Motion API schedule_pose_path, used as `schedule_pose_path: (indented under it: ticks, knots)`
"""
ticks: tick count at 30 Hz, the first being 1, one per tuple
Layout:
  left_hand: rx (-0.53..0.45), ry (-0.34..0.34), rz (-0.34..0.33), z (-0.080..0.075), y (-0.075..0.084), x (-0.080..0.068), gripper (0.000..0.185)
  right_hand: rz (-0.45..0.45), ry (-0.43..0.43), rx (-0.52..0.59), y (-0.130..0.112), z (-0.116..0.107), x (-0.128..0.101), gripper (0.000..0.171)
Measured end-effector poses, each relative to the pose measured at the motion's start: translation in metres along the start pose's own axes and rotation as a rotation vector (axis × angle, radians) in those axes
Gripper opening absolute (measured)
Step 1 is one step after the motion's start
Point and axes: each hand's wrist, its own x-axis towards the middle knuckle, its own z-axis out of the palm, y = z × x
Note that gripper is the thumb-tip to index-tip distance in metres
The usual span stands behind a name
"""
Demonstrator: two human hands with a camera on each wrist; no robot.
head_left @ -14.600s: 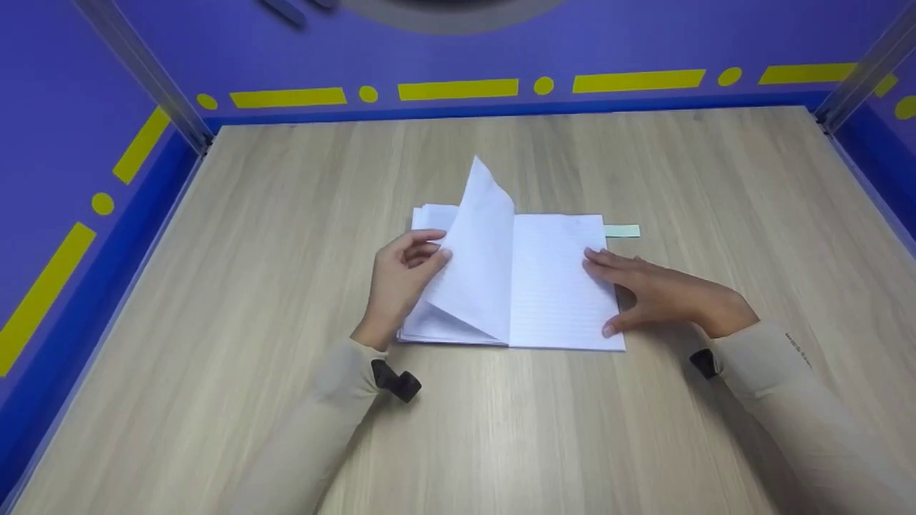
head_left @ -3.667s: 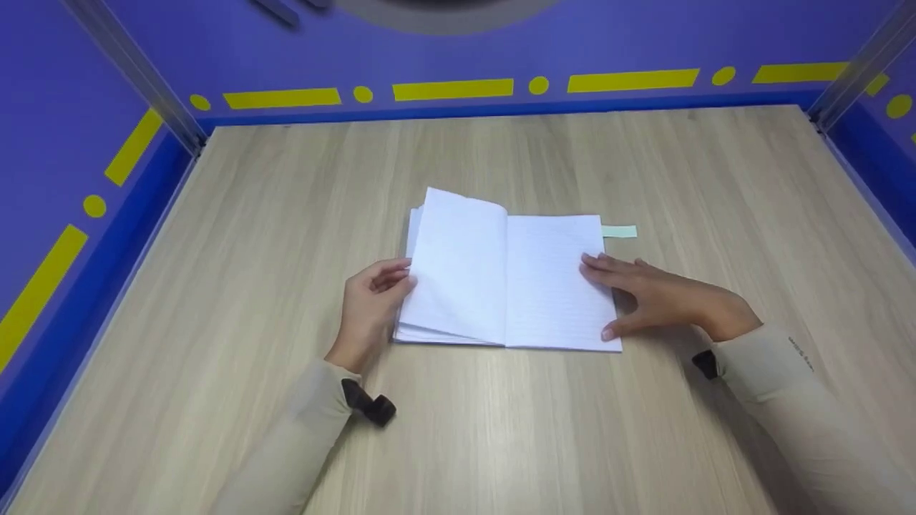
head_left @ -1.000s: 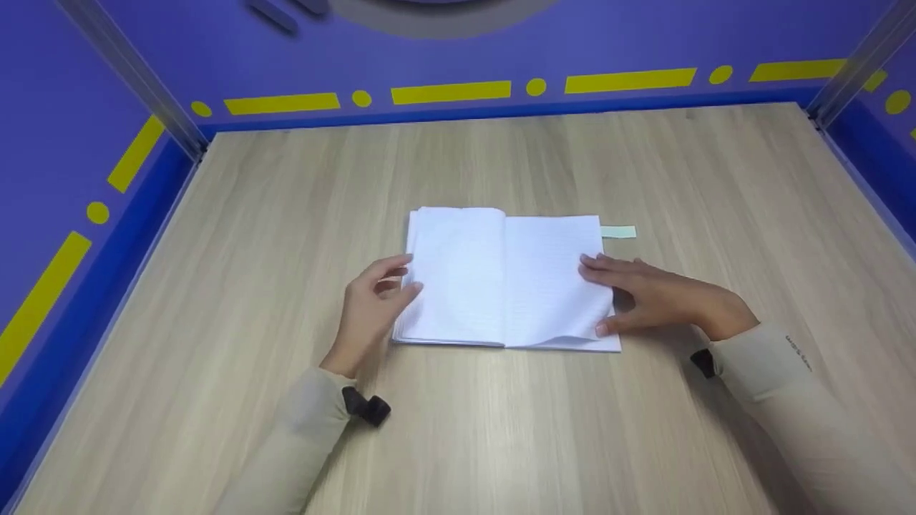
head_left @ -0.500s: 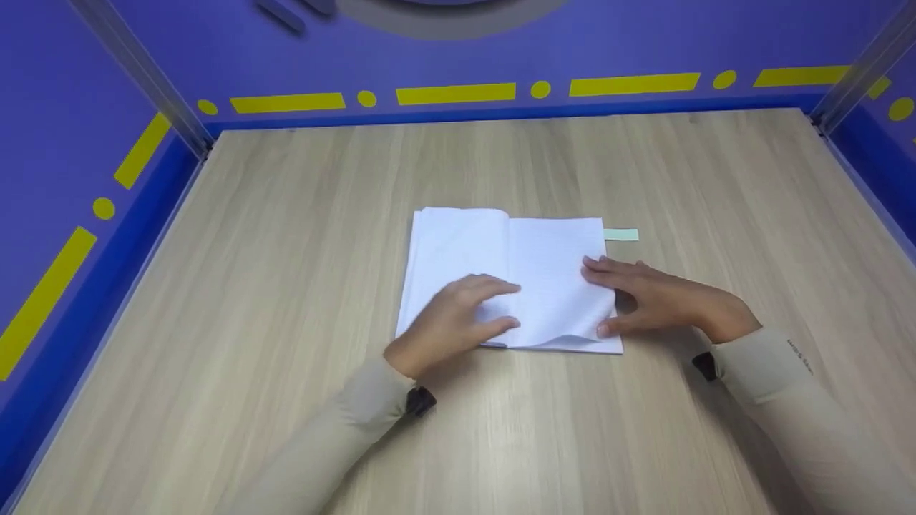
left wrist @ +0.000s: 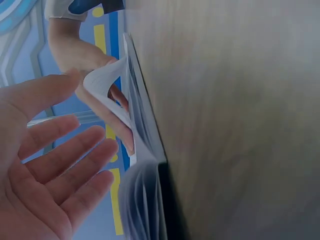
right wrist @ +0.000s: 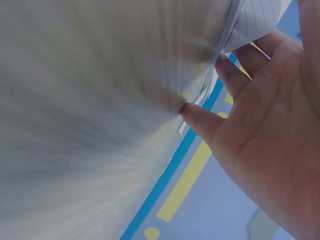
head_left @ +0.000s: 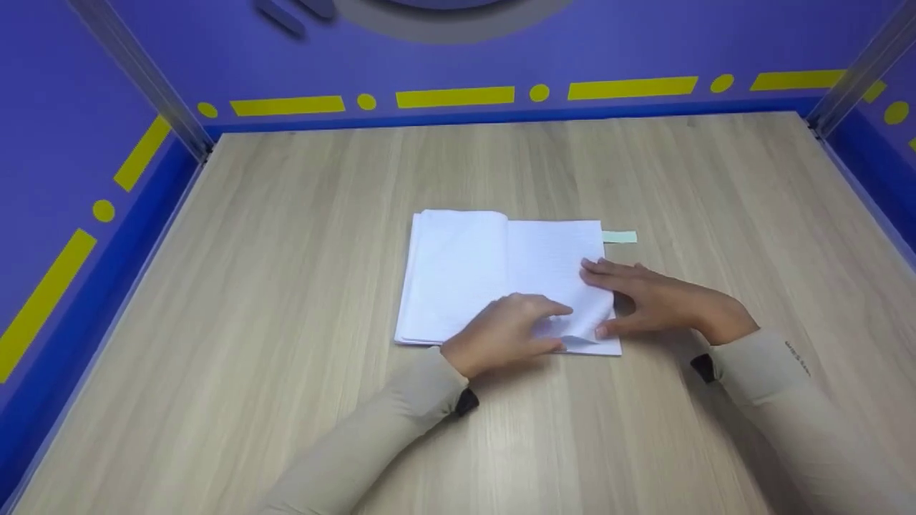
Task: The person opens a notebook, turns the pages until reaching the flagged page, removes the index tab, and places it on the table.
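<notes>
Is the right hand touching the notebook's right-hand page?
Touching. The head view shows the right hand with fingers laid flat on the open notebook and thumb at the page's lifted corner.

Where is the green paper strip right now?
In the head view, the green strip lies on the table, sticking out past the open notebook's far right corner, beyond the right hand.

Bright even light, soft faint shadows, head view sharp, wrist views blurred
</notes>
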Motion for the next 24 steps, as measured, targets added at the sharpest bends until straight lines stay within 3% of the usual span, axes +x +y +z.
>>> schedule_pose_path:
  ticks: [10, 18, 24]
  knots:
    - [0.025, -0.067, -0.020, 0.0039, 0.0042, 0.0094, 0.040, 0.003, -0.001, -0.001, -0.0004, -0.0002, 0.0002, 0.091]
    - [0.057, -0.032, 0.004, 0.0030, 0.0031, 0.0106, 0.029, 0.000, 0.001, 0.014, 0.0003, -0.0001, -0.0005, 0.091]
    - [-0.001, -0.013, -0.012, 0.0022, 0.0011, 0.0100, 0.026, 0.006, 0.000, 0.016, 0.0005, -0.0002, -0.0006, 0.092]
